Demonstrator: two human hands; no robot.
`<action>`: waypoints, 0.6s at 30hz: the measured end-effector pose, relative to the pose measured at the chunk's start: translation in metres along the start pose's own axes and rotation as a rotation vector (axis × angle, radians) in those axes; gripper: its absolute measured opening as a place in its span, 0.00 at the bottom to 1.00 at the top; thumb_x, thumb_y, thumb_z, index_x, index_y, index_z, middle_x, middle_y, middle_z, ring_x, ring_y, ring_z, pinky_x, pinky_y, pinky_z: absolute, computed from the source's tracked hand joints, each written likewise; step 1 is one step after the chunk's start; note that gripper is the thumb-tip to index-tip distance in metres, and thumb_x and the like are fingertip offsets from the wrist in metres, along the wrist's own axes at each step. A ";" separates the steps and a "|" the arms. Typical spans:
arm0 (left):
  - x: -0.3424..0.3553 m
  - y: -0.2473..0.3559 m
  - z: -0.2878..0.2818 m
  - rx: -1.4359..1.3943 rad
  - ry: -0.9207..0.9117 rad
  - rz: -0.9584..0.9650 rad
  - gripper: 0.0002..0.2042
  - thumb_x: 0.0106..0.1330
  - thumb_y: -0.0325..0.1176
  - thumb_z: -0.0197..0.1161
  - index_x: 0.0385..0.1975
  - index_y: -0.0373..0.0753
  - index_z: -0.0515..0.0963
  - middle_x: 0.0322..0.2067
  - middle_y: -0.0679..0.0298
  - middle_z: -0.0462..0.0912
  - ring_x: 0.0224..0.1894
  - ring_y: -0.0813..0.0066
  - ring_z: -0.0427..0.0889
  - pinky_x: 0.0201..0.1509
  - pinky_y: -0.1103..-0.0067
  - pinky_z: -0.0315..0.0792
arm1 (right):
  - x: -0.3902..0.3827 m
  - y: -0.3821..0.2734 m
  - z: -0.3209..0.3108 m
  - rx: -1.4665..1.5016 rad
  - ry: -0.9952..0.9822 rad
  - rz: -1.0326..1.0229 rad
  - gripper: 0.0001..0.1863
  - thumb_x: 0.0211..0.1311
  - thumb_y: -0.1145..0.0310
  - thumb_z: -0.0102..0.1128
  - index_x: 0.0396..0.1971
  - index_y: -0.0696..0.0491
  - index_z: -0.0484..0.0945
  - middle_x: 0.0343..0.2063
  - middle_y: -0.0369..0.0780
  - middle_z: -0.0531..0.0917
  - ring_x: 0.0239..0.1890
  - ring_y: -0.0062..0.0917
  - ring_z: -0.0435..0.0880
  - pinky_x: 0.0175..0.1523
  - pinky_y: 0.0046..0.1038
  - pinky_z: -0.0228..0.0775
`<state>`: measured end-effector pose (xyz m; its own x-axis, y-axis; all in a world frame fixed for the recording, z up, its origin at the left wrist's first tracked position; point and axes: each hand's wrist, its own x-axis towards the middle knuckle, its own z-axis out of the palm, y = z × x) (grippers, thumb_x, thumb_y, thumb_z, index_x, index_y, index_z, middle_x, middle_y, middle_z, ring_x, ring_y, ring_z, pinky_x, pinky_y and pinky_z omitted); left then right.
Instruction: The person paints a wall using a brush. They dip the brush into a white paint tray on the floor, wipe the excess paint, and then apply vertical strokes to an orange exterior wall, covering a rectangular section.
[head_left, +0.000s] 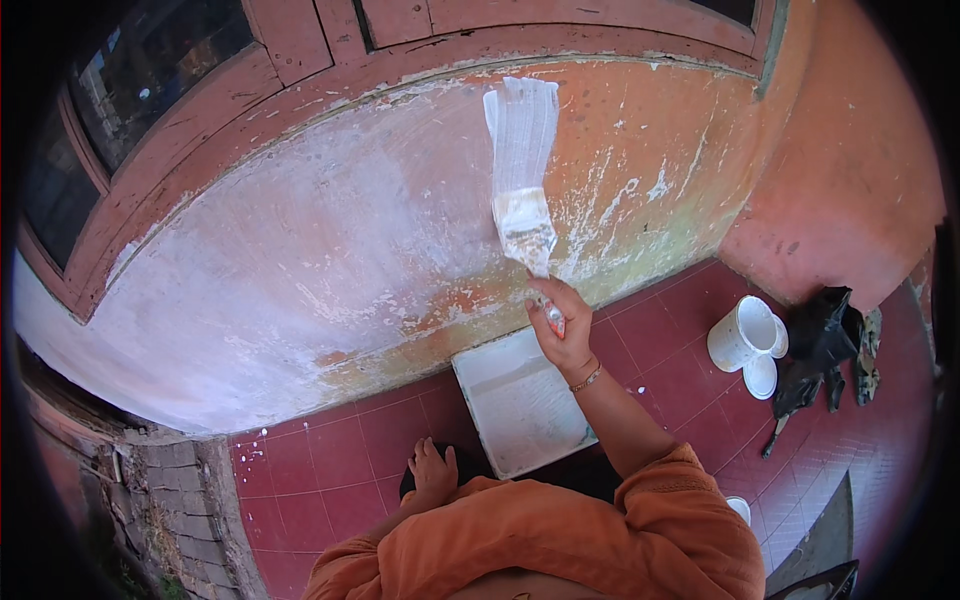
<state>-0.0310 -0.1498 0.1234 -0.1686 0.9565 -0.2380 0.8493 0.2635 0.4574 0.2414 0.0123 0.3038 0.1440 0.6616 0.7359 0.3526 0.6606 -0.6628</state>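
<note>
Applying white paint (523, 130) to wall (360, 220)
Right hand (566, 335) grips brush (524, 225) below wall's upper edge; left hand (433, 472), fingers spread, apparently empty. Next stroke should need even pressure.

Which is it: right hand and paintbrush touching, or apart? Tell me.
Touching: the head view shows the right hand gripping the paintbrush by its handle.

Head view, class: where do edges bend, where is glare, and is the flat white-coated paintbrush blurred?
In the head view, the red-brown wooden window frame bows into an arc and black rounds the corners; pale sheen washes the dark-red square floor tiles at lower right; the paintbrush shows no obvious motion blur.
</note>
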 end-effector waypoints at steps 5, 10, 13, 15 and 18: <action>-0.002 0.003 -0.003 -0.002 -0.019 0.005 0.30 0.67 0.48 0.50 0.60 0.29 0.59 0.63 0.44 0.59 0.65 0.44 0.60 0.67 0.49 0.48 | -0.060 0.031 -0.012 -0.056 -0.104 0.274 0.10 0.54 0.80 0.61 0.38 0.57 0.81 0.36 0.39 0.84 0.40 0.20 0.80 0.47 0.21 0.70; -0.002 0.003 0.000 -0.014 0.012 0.026 0.30 0.67 0.48 0.50 0.60 0.28 0.60 0.62 0.43 0.59 0.64 0.43 0.61 0.67 0.48 0.48 | -0.023 0.043 -0.020 -0.078 -0.165 0.459 0.06 0.52 0.74 0.61 0.32 0.55 0.82 0.25 0.40 0.83 0.27 0.26 0.81 0.37 0.23 0.72; -0.001 0.005 -0.001 -0.026 0.006 0.019 0.30 0.67 0.48 0.50 0.60 0.28 0.59 0.62 0.43 0.59 0.64 0.44 0.60 0.67 0.48 0.48 | 0.050 0.016 -0.025 0.023 -0.203 0.362 0.05 0.51 0.75 0.60 0.29 0.56 0.82 0.21 0.36 0.80 0.24 0.18 0.76 0.33 0.20 0.68; 0.000 0.004 -0.002 -0.031 0.012 0.017 0.30 0.67 0.48 0.50 0.60 0.28 0.59 0.63 0.44 0.59 0.65 0.44 0.60 0.67 0.48 0.48 | 0.094 -0.014 -0.028 0.043 -0.200 0.257 0.05 0.51 0.75 0.60 0.28 0.58 0.81 0.20 0.34 0.79 0.24 0.15 0.74 0.31 0.19 0.67; 0.000 0.002 -0.002 -0.039 0.008 0.017 0.30 0.67 0.48 0.50 0.60 0.29 0.59 0.63 0.45 0.59 0.65 0.45 0.59 0.67 0.48 0.47 | 0.144 -0.061 -0.036 0.180 -0.168 0.246 0.05 0.50 0.76 0.60 0.27 0.59 0.81 0.23 0.35 0.81 0.24 0.15 0.74 0.32 0.18 0.67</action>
<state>-0.0301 -0.1488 0.1261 -0.1583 0.9620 -0.2227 0.8319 0.2514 0.4948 0.2738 0.0544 0.4550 0.0445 0.8482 0.5279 0.1556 0.5161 -0.8423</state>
